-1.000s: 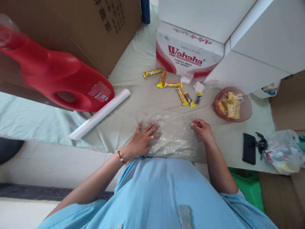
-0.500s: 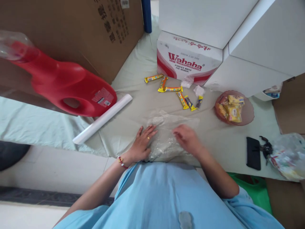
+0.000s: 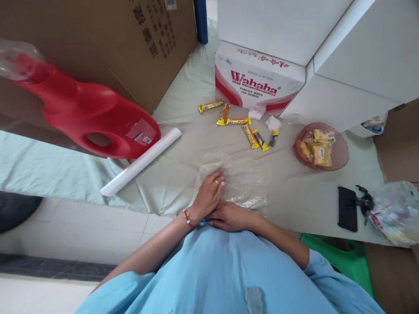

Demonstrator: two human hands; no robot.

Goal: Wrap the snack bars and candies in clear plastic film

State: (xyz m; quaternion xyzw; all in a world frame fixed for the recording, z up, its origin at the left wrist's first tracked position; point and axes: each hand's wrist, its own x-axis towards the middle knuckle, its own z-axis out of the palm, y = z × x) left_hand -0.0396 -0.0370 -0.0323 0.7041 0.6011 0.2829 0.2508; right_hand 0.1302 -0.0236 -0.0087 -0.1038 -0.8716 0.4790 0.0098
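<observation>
A clear, crinkled plastic sheet or bag (image 3: 244, 181) lies flattened on the cloth right in front of me. My left hand (image 3: 208, 194) rests on its left part, fingers loosely stretched out, a ring on one finger. Close against it, by my shirt at the table edge, lies my right hand (image 3: 231, 216). Its fingers point left and lie flat, their tips partly hidden near the left wrist. Neither hand grips anything that I can see. Beyond the plastic are several yellow-wrapped snack bars (image 3: 238, 121), two of them with dark blue on the wrapper.
To the left stand a large red jug (image 3: 114, 115), a white roll (image 3: 142, 162) and a cardboard box (image 3: 131, 52). A Wahaba-lettered carton (image 3: 255, 80) is at the back. Rightward are a pink bowl (image 3: 342, 150) of wrapped snacks, a black phone (image 3: 347, 209), keys (image 3: 365, 203) and a plastic bag (image 3: 397, 211).
My right hand has moved left and toward me, from above the plastic to beside my left hand. The left hand has shifted slightly right. The plastic lies flatter.
</observation>
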